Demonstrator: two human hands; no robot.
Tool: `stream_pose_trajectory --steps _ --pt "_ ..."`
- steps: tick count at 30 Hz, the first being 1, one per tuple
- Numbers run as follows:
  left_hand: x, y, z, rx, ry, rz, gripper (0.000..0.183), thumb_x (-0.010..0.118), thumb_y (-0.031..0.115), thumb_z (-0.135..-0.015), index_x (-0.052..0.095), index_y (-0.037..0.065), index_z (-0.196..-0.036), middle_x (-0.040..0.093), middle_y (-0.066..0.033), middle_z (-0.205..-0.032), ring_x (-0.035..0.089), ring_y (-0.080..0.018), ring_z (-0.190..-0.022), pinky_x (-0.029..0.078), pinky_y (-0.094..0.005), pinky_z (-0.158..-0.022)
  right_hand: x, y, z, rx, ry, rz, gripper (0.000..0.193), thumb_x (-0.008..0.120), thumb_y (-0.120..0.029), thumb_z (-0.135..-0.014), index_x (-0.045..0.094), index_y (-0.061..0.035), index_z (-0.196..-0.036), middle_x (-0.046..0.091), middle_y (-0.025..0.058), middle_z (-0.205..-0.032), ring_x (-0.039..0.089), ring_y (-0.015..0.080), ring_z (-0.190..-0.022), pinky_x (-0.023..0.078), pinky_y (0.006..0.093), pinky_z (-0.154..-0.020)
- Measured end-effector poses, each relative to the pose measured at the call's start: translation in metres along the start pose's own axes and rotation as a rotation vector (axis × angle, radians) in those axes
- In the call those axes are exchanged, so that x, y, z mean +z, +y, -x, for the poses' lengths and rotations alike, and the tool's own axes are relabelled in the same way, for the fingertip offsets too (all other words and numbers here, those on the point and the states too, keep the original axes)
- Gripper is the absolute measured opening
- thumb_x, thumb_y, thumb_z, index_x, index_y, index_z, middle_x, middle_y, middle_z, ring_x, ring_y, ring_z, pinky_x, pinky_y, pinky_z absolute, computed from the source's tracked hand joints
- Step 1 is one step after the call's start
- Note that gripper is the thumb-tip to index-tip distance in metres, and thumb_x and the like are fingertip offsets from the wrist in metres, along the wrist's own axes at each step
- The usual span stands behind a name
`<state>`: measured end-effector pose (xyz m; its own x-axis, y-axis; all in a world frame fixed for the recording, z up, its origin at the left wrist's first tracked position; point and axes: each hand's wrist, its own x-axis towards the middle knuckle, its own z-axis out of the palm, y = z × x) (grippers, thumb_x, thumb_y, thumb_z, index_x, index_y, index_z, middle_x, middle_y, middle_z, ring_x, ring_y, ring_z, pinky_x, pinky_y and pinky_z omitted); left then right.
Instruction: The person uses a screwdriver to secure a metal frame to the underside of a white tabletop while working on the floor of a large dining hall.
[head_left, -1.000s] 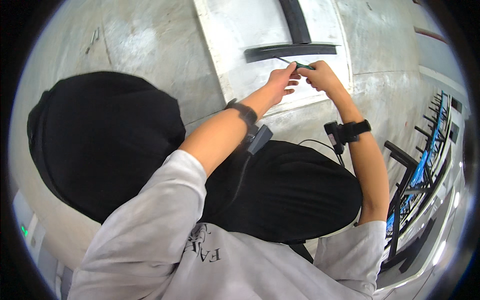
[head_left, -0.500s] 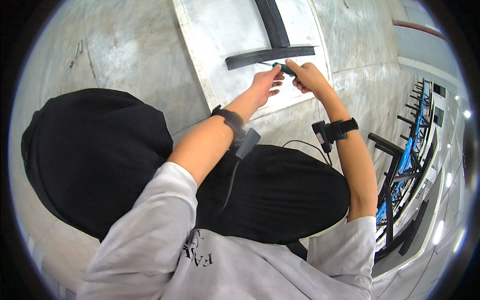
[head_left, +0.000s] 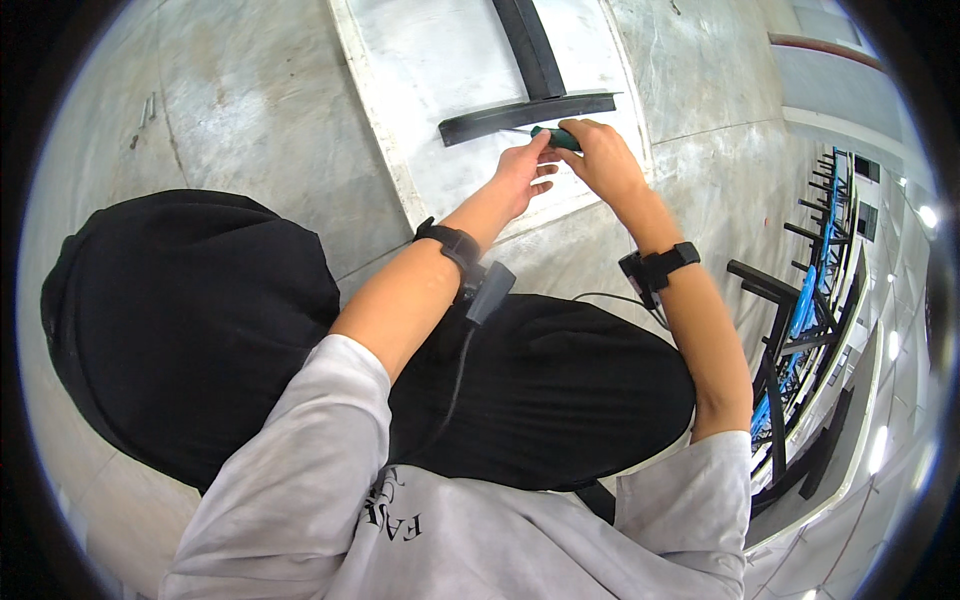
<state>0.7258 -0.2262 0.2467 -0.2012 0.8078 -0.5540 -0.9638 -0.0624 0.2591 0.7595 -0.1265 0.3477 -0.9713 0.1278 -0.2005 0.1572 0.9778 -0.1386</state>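
My right hand [head_left: 606,160] grips a small tool with a dark green handle [head_left: 556,137], its thin metal tip pointing left at a black crossbar [head_left: 525,117]. My left hand [head_left: 522,175] pinches the same tool near the front of its handle, fingers bent. The crossbar lies across a pale flat panel [head_left: 450,70] on the floor and meets a second black bar [head_left: 530,45] running away from me in a T shape. Both hands hover just below the crossbar. Each wrist wears a black strap with a small device.
I am crouched, my black-trousered knees [head_left: 200,320] filling the lower left and middle. Grey concrete floor [head_left: 230,110] surrounds the panel. At the right stand black metal racks with blue parts [head_left: 810,300].
The view has shifted a little; both hands stay together on the green-handled tool at the crossbar, the tip held close to the bar's edge.
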Motion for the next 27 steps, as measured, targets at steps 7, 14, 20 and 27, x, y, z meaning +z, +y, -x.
stream_pose_trajectory --steps 7,14,20,27 --pt "0.004 0.0 0.003 -0.02 0.026 -0.031 0.035 0.045 0.039 -0.085 0.053 0.006 -0.094 0.051 -0.0039 -0.097 0.043 -0.0163 -0.089 0.036 -0.0339 -0.08 -0.006 -0.002 -0.006 0.708 -0.187 -0.587 0.051 0.058 -0.04 -0.075 0.056 0.008 -0.058 0.052 0.0107 -0.046 0.054 0.0163 -0.04 0.046 0.0264 -0.039" --pt "-0.002 -0.001 -0.003 -0.003 -0.045 -0.01 0.031 0.042 0.034 -0.088 0.054 0.006 -0.093 0.052 -0.0048 -0.097 0.045 -0.0165 -0.089 0.038 -0.033 -0.078 0.008 0.006 -0.003 0.137 0.022 -0.024 0.017 0.061 -0.01 -0.066 0.059 0.0051 -0.074 0.058 0.0228 -0.068 0.058 0.0365 -0.066 0.048 0.0367 -0.063" --pt "0.002 0.0 -0.001 -0.01 -0.03 0.104 0.037 0.033 0.031 -0.091 0.048 0.001 -0.105 0.049 -0.0105 -0.104 0.045 -0.0213 -0.097 0.038 -0.0371 -0.085 -0.008 -0.004 -0.003 0.154 0.048 -0.173 0.022 0.062 -0.016 -0.068 0.058 0.0042 -0.075 0.06 0.0185 -0.066 0.06 0.0301 -0.062 0.049 0.0314 -0.059" --pt "0.002 0.006 0.002 -0.011 -0.067 0.073 0.046 0.025 0.033 -0.092 0.044 -0.004 -0.111 0.048 -0.0137 -0.11 0.045 -0.0229 -0.101 0.036 -0.0388 -0.088 -0.014 -0.008 -0.006 0.66 -0.108 -0.511 0.036 0.059 -0.029 -0.076 0.058 0.0076 -0.073 0.06 0.0156 -0.062 0.06 0.0166 -0.05 0.048 0.0255 -0.045"
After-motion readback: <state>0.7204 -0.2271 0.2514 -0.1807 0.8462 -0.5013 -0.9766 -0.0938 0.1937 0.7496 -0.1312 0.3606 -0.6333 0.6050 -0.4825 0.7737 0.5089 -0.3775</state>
